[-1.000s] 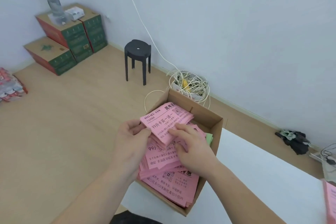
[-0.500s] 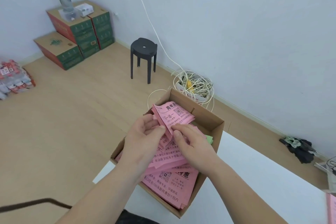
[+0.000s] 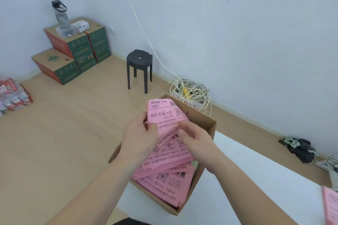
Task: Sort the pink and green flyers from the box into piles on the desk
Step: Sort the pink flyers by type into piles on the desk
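White desk point(image 3: 256, 179) carries the open box point(image 3: 208, 124), stuffed with pink flyers point(image 3: 164, 184). Left hand point(image 3: 140, 139) and right hand point(image 3: 197, 140) both pinch a pink bundle point(image 3: 162, 115) just above it, fingers curled round its edges.

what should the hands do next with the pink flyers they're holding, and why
Probably lift the bunch of pink paper flyers clear of the brown cardboard box and carry it right to the pink paper pile at the white desk's edge. The left hand and right hand both grip the bunch just above the box, so it looks ready to move.
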The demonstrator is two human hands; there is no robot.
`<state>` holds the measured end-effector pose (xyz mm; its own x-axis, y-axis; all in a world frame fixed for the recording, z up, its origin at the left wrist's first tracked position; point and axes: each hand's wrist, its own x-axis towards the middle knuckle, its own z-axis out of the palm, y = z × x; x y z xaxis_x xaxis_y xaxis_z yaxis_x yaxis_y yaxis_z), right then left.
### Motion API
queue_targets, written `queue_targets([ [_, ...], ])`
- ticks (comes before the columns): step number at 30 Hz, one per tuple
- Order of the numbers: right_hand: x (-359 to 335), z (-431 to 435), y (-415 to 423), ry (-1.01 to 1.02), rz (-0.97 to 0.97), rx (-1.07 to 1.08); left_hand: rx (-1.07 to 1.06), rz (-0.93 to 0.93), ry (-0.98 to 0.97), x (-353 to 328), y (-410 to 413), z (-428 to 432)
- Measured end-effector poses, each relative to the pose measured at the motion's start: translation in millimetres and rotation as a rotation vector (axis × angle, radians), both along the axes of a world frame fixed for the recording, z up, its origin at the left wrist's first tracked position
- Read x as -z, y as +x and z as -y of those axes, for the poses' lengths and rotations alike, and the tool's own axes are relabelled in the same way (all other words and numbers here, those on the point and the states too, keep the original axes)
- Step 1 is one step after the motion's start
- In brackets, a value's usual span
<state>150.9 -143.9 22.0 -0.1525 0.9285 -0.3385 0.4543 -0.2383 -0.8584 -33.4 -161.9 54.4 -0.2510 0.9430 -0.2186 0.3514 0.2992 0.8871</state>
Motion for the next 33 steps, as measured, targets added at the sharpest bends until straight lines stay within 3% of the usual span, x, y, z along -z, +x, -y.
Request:
queue_targets([
  [3,-18.3,-0.7,15.7,0.064,-0.149,0.225,-0.036,0.154,0.060,-19.5,-5.5,4.8],
  [6,-33.1,-3.2,44.2,0.010,-0.296,0.373,0.158,0.274,0.068,-45.8,-5.4,13.8],
  [12,-22.3,31.7,115.5,-0.269,-0.660,0.180,0.501,0.257,0.104,-57.9,25.8,23.4],
  [17,7.1,95.7,176.8,-0.251,-0.802,0.338,0.655,0.220,0.064,-44.0,76.9,31.5],
  [21,22.3,140.7,224.2,-0.209,-0.582,0.579,0.802,0.105,-0.027,-13.7,117.5,38.8],
  [26,40.0,185.6,254.3,-0.318,-0.368,0.751,0.815,-0.007,-0.109,46.4,161.9,48.7],
  [30,73.5,209.8,246.5,-0.388,-0.079,0.872,0.869,-0.139,-0.246,103.4,185.0,62.5],
  [33,83.7,212.9,229.7,-0.319,0.176,0.870,0.843,-0.263,-0.270,130.0,191.0,69.6],
])
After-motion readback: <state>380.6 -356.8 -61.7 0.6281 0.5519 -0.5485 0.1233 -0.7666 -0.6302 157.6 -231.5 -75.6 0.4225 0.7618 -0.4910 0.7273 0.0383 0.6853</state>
